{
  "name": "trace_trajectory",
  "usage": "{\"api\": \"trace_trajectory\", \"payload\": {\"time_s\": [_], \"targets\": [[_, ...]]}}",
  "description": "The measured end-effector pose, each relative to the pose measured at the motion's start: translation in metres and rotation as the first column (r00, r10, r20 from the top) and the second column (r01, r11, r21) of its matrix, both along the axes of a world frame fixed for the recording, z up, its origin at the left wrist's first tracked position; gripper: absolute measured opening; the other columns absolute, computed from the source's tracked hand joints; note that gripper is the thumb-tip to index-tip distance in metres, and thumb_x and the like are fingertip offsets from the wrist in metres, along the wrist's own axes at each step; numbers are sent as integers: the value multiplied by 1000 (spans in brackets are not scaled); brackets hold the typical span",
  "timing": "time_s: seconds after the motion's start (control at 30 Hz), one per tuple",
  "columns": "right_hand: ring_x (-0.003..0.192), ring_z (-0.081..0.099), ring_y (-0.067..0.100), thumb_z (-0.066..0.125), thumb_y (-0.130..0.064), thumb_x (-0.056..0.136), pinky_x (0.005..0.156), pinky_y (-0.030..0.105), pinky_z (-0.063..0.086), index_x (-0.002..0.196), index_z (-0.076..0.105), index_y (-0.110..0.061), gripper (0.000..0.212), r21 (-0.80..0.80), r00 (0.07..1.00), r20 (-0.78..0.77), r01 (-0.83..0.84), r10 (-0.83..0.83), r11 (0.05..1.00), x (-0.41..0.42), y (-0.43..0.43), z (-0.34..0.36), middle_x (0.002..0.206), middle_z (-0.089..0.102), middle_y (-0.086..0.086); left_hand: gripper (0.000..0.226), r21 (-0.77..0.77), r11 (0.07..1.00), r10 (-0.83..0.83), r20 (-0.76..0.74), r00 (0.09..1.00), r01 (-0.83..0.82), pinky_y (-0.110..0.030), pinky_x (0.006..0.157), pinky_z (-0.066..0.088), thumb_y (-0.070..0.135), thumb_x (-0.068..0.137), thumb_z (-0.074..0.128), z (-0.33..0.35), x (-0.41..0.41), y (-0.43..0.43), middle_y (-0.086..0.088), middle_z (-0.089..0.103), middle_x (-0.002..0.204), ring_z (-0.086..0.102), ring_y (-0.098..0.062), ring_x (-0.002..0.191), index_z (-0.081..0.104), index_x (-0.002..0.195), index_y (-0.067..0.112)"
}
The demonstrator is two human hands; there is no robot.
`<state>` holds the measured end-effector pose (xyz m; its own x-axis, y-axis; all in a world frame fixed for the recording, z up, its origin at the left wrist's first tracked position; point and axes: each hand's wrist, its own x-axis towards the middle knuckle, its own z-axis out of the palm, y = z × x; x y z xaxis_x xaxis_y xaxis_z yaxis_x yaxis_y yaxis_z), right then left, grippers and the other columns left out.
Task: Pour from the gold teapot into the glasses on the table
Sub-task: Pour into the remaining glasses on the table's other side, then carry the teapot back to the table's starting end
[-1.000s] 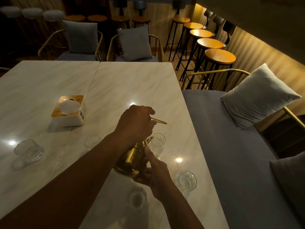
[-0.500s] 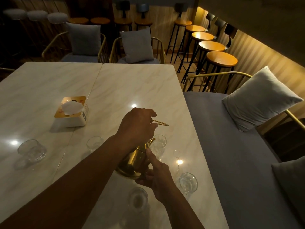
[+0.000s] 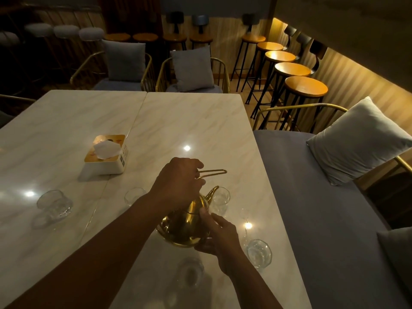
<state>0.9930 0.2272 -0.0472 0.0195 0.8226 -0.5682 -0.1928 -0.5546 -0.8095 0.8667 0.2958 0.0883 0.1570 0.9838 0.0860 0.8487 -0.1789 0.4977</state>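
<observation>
Tilting less — gold teapot [image 3: 185, 226] spout [image 3: 213, 192] now raised above glass [image 3: 220, 200].

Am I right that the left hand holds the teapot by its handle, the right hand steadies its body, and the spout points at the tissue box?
Not quite. In the head view the teapot spout points at a glass, not the tissue box. The left hand and right hand are as stated.
</observation>
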Motion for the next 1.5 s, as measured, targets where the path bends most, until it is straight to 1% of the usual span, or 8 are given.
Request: {"api": "trace_trajectory", "payload": {"time_s": [0.13,0.27,0.33,0.5,0.67,0.77,1.1,1.5], "targets": [[95,76,28,85,-51,72,61,31,66,122,62,-25,61,66,997,74,-14,9,998,6,-2,1,120,70,11,45,-32,999,7,-80,997,-9,-26,85,47,31,82,67,-4,-9,-7,0,65,117,63,-15,100,58,124,20],[110,72,32,87,-46,75,75,41,68,137,57,-22,73,116,991,130,-36,21,993,8,-2,-2,133,67,16,39,-86,996,16,-107,994,-25,-30,85,51,30,83,65,-1,-13,-19,-1,63,114,61,-16,97,60,121,20],[112,70,32,87,-42,77,77,43,67,134,55,-27,67,165,992,121,-40,20,986,10,-3,0,132,67,15,33,-82,996,37,-94,995,-45,-32,83,52,29,82,65,4,-14,-26,0,63,108,59,-16,93,63,114,22],[103,72,28,89,-46,73,85,50,65,148,50,-26,87,240,991,120,-86,58,967,14,-3,12,129,68,13,28,-26,992,121,-3,993,-121,-35,85,52,24,83,66,15,-21,-52,1,59,107,56,-16,96,63,111,21],[105,73,31,84,-33,82,92,54,61,146,51,-26,73,281,989,19,-145,145,949,11,-14,33,119,73,12,33,45,980,188,90,978,-193,-34,84,52,27,85,64,35,-44,-81,-1,59,107,56,-15,94,61,116,17],[111,70,36,86,-35,72,92,55,60,140,53,-31,76,291,987,-22,-146,159,946,0,-26,40,127,69,16,31,67,972,216,124,968,-225,-37,85,53,28,86,62,47,-54,-106,0,61,106,57,-16,94,62,115,18],[112,69,39,91,-37,68,83,52,64,147,52,-25,89,343,937,8,-331,349,879,-100,-94,55,134,65,22,26,113,911,390,68,918,-396,-37,78,56,43,83,59,68,-151,-216,6,67,90,61,-12,81,63,104,28],[97,77,29,83,-31,83,73,42,67,143,55,-27,66,376,864,146,-499,482,781,-299,-172,90,111,76,10,36,209,854,462,118,879,-476,-28,84,54,35,85,64,85,-347,-326,1,71,102,65,-14,91,61,118,21]]}}
